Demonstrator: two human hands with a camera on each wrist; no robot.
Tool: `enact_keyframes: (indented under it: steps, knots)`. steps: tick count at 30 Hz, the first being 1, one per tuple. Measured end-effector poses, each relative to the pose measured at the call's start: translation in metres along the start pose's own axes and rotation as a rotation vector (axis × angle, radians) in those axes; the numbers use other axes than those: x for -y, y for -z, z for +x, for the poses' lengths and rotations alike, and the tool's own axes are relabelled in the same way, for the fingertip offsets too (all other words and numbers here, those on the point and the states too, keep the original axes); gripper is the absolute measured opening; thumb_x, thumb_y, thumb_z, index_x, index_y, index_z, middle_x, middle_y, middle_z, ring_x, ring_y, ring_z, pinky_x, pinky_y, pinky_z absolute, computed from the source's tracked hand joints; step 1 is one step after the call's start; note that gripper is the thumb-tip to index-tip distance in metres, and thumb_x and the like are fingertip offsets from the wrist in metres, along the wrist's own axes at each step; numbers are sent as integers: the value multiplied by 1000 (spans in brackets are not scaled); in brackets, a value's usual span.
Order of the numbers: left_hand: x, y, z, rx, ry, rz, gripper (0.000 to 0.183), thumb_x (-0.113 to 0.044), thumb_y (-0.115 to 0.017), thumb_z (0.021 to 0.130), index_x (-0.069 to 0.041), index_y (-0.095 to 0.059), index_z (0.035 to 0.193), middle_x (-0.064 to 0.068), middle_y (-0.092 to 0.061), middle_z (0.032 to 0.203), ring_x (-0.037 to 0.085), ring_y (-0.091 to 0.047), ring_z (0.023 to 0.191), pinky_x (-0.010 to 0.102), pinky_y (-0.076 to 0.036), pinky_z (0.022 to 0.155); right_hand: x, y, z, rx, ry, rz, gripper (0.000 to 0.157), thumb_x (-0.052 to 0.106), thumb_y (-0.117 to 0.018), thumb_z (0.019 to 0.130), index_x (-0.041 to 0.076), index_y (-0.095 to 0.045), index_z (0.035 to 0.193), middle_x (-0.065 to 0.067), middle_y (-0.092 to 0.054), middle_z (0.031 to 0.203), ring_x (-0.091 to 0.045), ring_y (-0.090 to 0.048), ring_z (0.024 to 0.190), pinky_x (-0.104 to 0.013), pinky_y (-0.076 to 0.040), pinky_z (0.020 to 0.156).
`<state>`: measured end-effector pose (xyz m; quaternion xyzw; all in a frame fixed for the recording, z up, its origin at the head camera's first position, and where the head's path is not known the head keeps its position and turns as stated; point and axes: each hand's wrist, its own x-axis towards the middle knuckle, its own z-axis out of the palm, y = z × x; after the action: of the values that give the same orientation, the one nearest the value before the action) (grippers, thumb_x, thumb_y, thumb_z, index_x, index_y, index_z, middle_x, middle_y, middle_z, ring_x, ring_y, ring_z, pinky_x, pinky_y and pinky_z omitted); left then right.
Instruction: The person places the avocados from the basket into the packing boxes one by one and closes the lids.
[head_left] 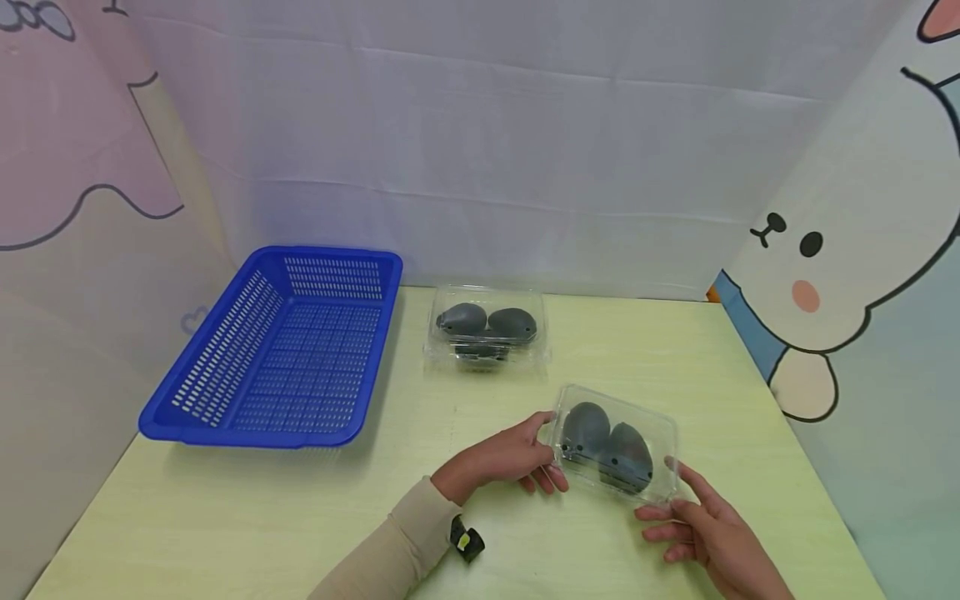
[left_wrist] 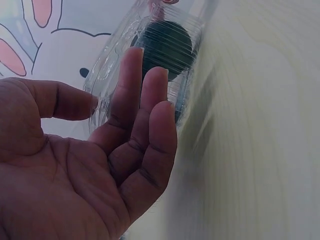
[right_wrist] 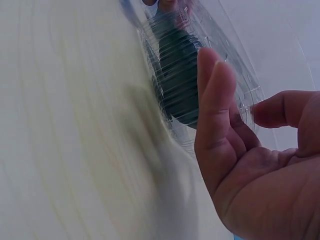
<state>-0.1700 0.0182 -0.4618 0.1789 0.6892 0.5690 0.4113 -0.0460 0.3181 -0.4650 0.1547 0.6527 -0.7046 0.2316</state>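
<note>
A clear plastic clamshell box (head_left: 657,423) holds two dark, egg-shaped avocados (head_left: 587,427). It is slightly turned and held between both hands at the table's right half. My left hand (head_left: 521,454) pinches its left end, the thumb on one face and the fingers on the other. At the opposite end, my right hand (head_left: 716,529) grips the lower right corner between thumb and fingers. In the left wrist view, fingertips (left_wrist: 159,85) lie along the ribbed plastic. The right wrist view shows a gap between the box and the tabletop, with a shadow below.
Another clear clamshell box (head_left: 489,293) with three dark avocados (head_left: 512,325) stands at the table's back middle. A blue plastic basket (head_left: 300,435) with slotted walls sits at the left. Printed cloth (head_left: 487,150) hangs behind and beside the pale yellow wooden table (head_left: 247,517).
</note>
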Motion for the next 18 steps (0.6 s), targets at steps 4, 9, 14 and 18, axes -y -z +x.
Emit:
enact_keyframes:
  steps: [4, 9, 14, 18]
  knots:
    - [-1, 0, -1, 6, 7, -20, 70, -13, -46, 104, -11, -12, 165, 10, -77, 95, 25, -74, 86, 35, -54, 68, 0, -2, 1, -16, -3, -8, 67, 13, -34, 111, 17, 3, 167, -14, -74, 118, -25, -75, 96, -38, -61, 73]
    - [-2, 0, -2, 10, 17, -24, 69, -13, -47, 104, -11, -14, 164, 9, -77, 95, 24, -74, 85, 34, -54, 67, -1, -3, 2, -42, -9, -34, 68, 12, -36, 110, 16, 2, 167, -15, -74, 117, -27, -75, 95, -39, -61, 72]
    - [-3, 0, -2, 15, 31, -23, 69, -13, -47, 104, -11, -14, 164, 10, -77, 96, 26, -74, 86, 35, -55, 67, -2, -3, 1, -53, -15, -57, 67, 12, -36, 110, 15, 0, 167, -16, -74, 117, -28, -75, 95, -38, -60, 72]
    - [-6, -1, -3, 13, 40, -19, 69, -11, -45, 104, -11, -13, 164, 11, -77, 96, 27, -74, 86, 36, -54, 67, 1, -4, 0, -41, -6, -68, 67, 12, -36, 111, 15, 1, 167, -16, -74, 117, -27, -75, 96, -38, -60, 73]
